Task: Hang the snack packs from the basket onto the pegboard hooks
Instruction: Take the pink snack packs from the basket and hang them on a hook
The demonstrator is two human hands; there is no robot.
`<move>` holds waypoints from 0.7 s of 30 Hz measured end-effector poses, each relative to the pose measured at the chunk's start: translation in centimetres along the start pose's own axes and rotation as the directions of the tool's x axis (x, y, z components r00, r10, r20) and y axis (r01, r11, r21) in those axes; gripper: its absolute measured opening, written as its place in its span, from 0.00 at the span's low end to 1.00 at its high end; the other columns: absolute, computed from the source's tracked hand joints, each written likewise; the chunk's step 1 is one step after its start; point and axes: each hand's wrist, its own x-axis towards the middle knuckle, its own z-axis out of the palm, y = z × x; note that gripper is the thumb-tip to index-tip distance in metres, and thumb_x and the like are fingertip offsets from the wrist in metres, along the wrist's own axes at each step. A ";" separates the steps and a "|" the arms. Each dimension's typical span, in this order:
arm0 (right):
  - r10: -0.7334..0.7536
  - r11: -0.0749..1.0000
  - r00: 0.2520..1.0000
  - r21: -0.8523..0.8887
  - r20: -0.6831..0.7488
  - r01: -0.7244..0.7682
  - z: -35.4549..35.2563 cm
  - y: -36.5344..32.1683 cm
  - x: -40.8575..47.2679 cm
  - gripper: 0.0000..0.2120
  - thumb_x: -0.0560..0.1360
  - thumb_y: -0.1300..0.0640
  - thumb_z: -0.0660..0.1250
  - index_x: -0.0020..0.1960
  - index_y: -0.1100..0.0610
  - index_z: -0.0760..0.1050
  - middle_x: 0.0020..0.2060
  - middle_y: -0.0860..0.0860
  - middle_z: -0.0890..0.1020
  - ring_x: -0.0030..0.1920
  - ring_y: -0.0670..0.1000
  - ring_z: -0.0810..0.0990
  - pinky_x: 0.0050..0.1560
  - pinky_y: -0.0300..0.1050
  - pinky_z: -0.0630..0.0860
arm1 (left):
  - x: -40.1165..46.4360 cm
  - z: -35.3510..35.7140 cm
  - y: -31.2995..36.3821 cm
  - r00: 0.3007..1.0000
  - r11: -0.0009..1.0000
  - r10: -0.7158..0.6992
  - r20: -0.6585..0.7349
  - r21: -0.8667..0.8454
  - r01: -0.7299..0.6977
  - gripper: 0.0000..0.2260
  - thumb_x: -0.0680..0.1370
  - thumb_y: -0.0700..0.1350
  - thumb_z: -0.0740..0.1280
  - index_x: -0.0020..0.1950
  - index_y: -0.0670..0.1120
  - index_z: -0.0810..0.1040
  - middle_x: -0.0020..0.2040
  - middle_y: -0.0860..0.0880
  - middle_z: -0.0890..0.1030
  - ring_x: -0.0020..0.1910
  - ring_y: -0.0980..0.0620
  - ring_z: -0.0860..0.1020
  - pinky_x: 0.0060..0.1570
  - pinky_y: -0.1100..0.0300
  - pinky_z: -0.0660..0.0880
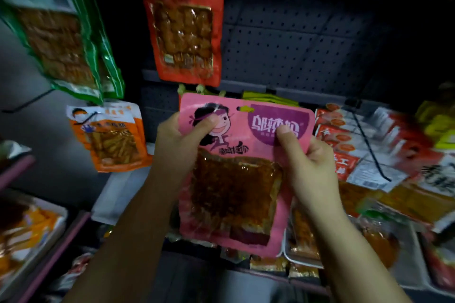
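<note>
A flat pink plastic snack pack (pixel 236 170), printed with a cartoon girl and a purple label and showing a reddish-brown slab through its clear window, is held upright at the centre of the frame. Its left edge is gripped by the left hand (pixel 177 140), the thumb pressed across the cartoon face. Its right edge is gripped by the right hand (pixel 305 162), the thumb laid on the purple label and the fingers curled behind. The pack's hang hole near its top edge is free of any hook.

Behind it, the dark perforated pegboard (pixel 295 39) is seen across the upper middle and right. A red pack of brown skewered pieces (pixel 183 22) is hung from a hook at the upper centre. Green-edged packs (pixel 61 32) are hung at the upper left, blurred, and orange packs of yellow strips (pixel 110 138) are hung below them at the left. A bare black hook (pixel 369 142) is seen at the right, over a heap of red and white packs (pixel 344 145).
</note>
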 end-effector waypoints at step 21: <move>-0.017 0.984 0.995 0.179 0.099 -0.001 1.5 -12.0 8.9 0.18 0.76 0.53 0.67 0.28 0.48 0.79 0.23 0.44 0.80 0.25 0.39 0.76 0.28 0.31 0.71 | 5.0 1.0 13.2 0.992 0.994 0.112 -0.058 -0.009 -0.113 0.04 0.70 0.48 0.71 0.41 0.58 0.84 0.40 0.53 0.86 0.42 0.52 0.84 0.40 0.59 0.79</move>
